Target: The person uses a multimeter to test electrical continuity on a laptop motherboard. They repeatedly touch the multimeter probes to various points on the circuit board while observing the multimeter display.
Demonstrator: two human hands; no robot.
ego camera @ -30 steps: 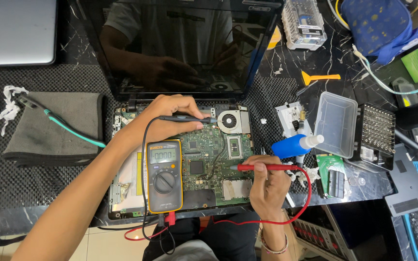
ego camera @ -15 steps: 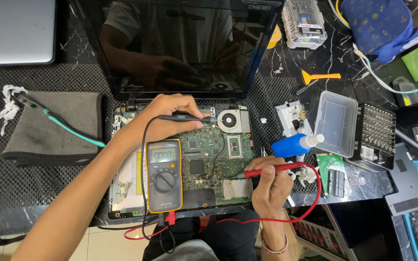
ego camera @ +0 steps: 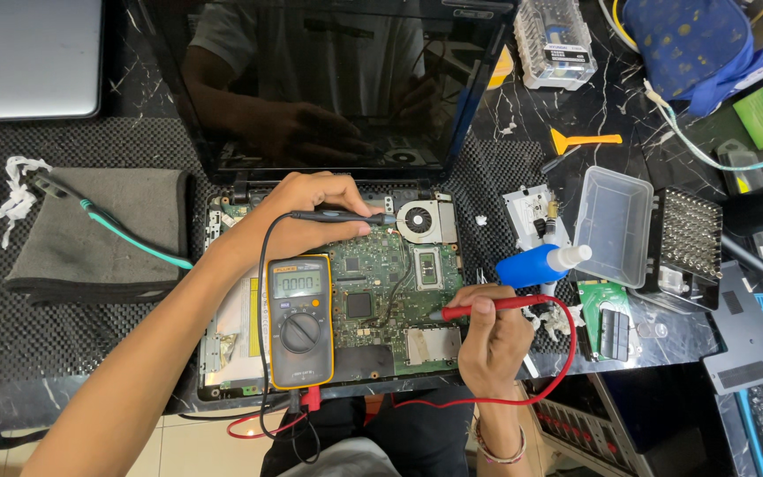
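Item one, my left hand (ego camera: 306, 212): it lies over the upper left part of the opened laptop's motherboard (ego camera: 381, 283), fingers curled and clamped on a black probe (ego camera: 342, 216) that lies nearly level, its tip pointing right toward the cooling fan (ego camera: 419, 221); a black lead runs from the probe down past the meter. Item two, my right hand (ego camera: 492, 340): at the lower right edge of the board, fingers pinched tight around a red probe (ego camera: 487, 306), tip angled left and resting at the board's right side; whether it touches a contact I cannot tell; its red lead (ego camera: 567, 344) loops out to the right and back under the bench edge. Item three, grey and yellow multimeter (ego camera: 300, 320): lying flat on the left half of the board, display up, dial below it, both leads plugged in at its lower end. Item four, laptop screen (ego camera: 328, 84): dark, tilted back behind the board. Item five, surroundings: folded grey cloth (ego camera: 103, 234) to the left on the black mat; blue bottle (ego camera: 536, 263) lying just right of the laptop; clear plastic tray (ego camera: 611, 225) beside it; orange pry tool (ego camera: 585, 140) further up.
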